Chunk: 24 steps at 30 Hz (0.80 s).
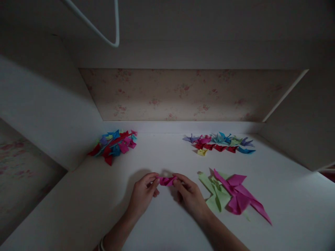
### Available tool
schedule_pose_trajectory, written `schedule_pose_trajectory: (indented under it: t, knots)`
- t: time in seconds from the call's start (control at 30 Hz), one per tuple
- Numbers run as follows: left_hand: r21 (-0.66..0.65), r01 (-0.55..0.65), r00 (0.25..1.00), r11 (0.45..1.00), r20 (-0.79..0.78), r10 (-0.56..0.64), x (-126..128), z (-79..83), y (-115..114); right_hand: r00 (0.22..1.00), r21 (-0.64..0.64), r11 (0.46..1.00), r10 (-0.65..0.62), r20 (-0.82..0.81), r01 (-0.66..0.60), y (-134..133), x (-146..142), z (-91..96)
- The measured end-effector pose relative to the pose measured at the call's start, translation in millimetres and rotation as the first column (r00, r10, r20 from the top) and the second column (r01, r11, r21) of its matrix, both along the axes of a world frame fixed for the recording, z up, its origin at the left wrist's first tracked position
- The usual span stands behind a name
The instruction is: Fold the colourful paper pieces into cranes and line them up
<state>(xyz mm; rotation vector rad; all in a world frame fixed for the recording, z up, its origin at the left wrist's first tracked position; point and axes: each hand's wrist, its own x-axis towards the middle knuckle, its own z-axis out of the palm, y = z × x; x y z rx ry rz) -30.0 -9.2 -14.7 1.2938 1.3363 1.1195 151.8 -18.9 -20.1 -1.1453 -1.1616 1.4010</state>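
Observation:
A small folded magenta paper piece (167, 181) is stretched between my two hands, just above the white desk. My left hand (145, 191) pinches its left end between thumb and fingers. At its right end, my right hand (188, 192) closes thumb and forefinger on the paper. To the right of my right hand lie larger folded papers: a magenta origami crane (238, 191) partly on top of a light green folded paper (216, 191).
A heap of colourful small origami (116, 143) sits at the back left. Rows of paper cranes and small folded pieces (220, 142) line the back right. Side panels and a low shelf frame the desk (157, 153). A white wire (115, 31) hangs above.

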Motion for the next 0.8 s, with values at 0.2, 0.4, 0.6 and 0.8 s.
schedule_pose_trajectory:
  t: [0.2, 0.4, 0.6, 0.8]
  knots:
    - [-0.014, 0.038, 0.999, 0.999, 0.026, -0.038, 2.7, -5.7, 2.2, 0.995, 0.037, 0.998, -0.054, 0.083, 0.051, 3.2, 0.1, 9.0]
    - [0.01, 0.043, 0.999, 0.999, 0.017, -0.044, 4.0, -7.8, 4.6, 0.988, 0.026, 0.995, -0.099, 0.117, 0.096, 2.8, 2.4, 9.8]
    - [0.008, 0.032, 0.999, 0.999, -0.004, -0.032, 3.4, -7.0, 4.6, 0.987, 0.058, 0.993, -0.112, 0.115, 0.106, 1.4, 3.8, 7.5]
    - [0.019, 0.044, 0.999, 0.999, -0.023, -0.044, 1.6, -7.2, 2.7, 0.985, 0.073, 0.993, -0.098, 0.139, 0.089, 0.6, 5.5, 4.8]
